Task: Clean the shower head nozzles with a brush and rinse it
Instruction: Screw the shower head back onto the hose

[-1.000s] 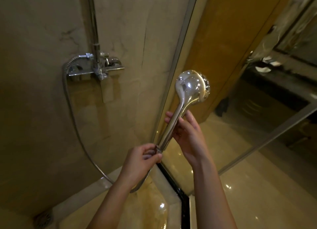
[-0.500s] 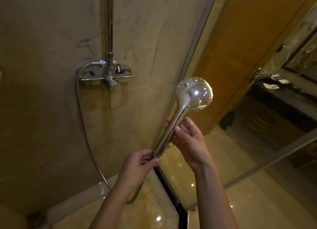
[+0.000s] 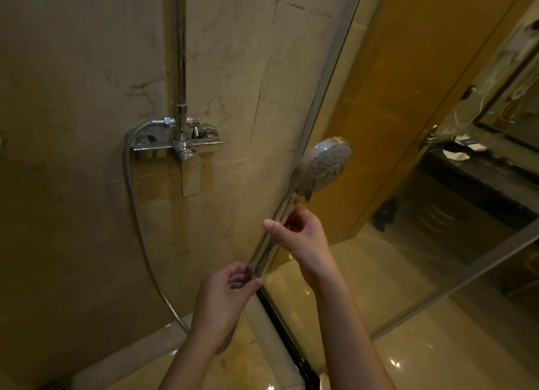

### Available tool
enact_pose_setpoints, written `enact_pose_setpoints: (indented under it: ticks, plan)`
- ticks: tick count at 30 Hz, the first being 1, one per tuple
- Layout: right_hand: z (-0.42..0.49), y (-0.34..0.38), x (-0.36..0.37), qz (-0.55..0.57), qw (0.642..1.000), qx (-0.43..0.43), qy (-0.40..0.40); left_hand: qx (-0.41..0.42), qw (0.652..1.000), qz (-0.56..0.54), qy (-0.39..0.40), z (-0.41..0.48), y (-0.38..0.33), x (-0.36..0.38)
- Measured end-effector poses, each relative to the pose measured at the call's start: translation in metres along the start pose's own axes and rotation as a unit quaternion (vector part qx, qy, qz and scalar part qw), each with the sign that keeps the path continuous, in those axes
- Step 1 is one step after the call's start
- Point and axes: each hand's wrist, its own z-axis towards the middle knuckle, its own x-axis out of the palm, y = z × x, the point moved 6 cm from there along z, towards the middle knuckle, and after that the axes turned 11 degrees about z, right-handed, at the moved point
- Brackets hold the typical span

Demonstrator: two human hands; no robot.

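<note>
- Head view looks down into a shower corner, where a chrome shower head [image 3: 325, 165] is held up in mid-air near the middle of the scene, close to the metal edge of a glass panel [image 3: 408, 202].
- Its round face is turned toward the camera and a little to the right, so the rows of small nozzles show; the handle slants down to the left.
- Higher up, the right hand [image 3: 302, 239] grips the handle just below the round face, fingers curled round it and the thumb stretched out to the left.
- Lower down, the left hand [image 3: 227, 294] holds the handle's bottom end, pinching it between the thumb and curled fingers.
- From under that hand a ribbed metal hose [image 3: 131, 202] loops down and then climbs on the left to the mixer tap [image 3: 180, 147].
- That tap is fixed to the marble wall [image 3: 73, 83], well apart from the shower head on its left, with 1 flat lever hanging down and a riser pipe [image 3: 180, 54] rising above it.
- Beyond the glass on the right lie a glossy floor [image 3: 437, 346] and a dark counter [image 3: 481, 182] with pale items too blurred to identify.
</note>
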Motion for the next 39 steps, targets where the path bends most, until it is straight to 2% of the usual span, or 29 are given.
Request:
enact_pose_setpoints:
  ticks: [4,13,17,22,29,31,34,39]
  plan:
    - [0.008,-0.003,0.002,0.000,0.999,0.016,-0.027,0.008,1.000,0.002,0.004,0.005,-0.006,-0.005]
    - [0.010,-0.002,0.005,0.175,0.973,0.125,0.084,0.007,1.000,-0.019,0.006,0.012,-0.010,-0.009]
    - [0.011,0.002,0.003,0.119,0.983,0.093,0.104,0.013,1.000,-0.019,-0.002,0.014,-0.013,-0.012]
    - [0.012,0.002,0.002,0.025,0.998,0.036,0.041,0.006,1.000,-0.007,0.012,0.012,-0.010,-0.011]
    - [0.014,0.005,0.012,-0.058,0.998,-0.013,0.035,0.002,1.000,-0.017,0.015,0.012,-0.007,-0.008]
    - [0.016,0.000,0.015,-0.028,0.998,0.022,0.053,0.001,1.000,-0.020,0.014,0.013,-0.006,-0.009]
    - [0.014,-0.004,0.019,0.089,0.989,0.081,0.087,-0.001,1.000,-0.019,0.007,0.014,-0.003,-0.012]
    - [0.009,0.004,0.021,0.071,0.988,0.065,0.119,-0.018,1.000,-0.015,0.002,0.011,-0.003,-0.014]
